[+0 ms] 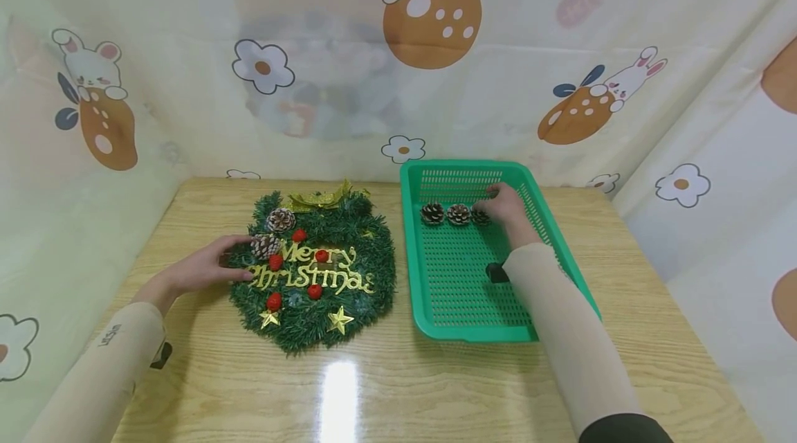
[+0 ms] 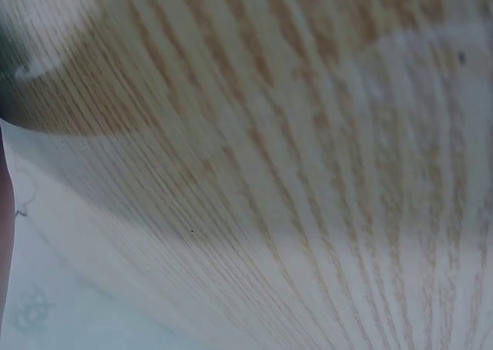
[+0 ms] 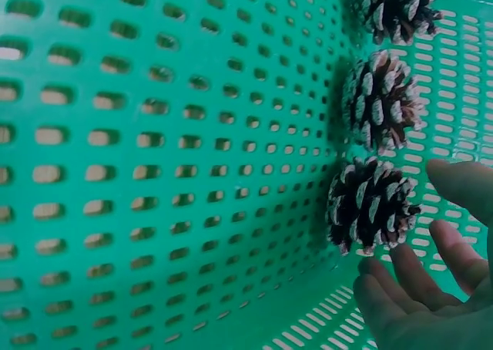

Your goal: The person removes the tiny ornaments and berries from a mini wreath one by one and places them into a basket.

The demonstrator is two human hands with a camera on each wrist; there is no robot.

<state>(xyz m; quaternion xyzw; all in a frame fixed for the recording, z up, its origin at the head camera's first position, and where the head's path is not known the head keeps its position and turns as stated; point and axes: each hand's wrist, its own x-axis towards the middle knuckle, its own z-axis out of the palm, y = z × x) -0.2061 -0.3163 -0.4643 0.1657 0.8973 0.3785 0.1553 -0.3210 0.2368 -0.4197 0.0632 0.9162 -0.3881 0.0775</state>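
Wreath: a round dark-green tinsel wreath [image 1: 377,256] with gold "Merry Christmas" lettering [image 1: 311,277] lies flat at the person's 11 o'clock, on a pale wood-grain table [image 1: 249,387].
Trim in place: a glittery gold ribbon bow [image 1: 317,201] at the wreath's 12, two shiny gold five-pointed stars [image 1: 340,320] near its 5 and 7, and red berry-like balls [image 1: 315,291] among the letters.
Cones on the wreath: two brown, white-tipped pinecones [image 1: 281,219], at its 10 and 11.
Basket cones: three similar frosted pinecones [image 1: 459,214] in a row inside a green perforated plastic basket [image 1: 418,304], between its 10 and 11.
Left hand: the left hand [image 1: 208,263] spans the wreath's 9 o'clock edge, thumb and fingers apart (whether it presses the lower cone cannot be told).
Right hand: the right hand [image 1: 507,208] has fingers spread around the nearest basket cone, with no closed grip.
Progress: apparently partway; two cones sit on the wreath, three remain in the basket.
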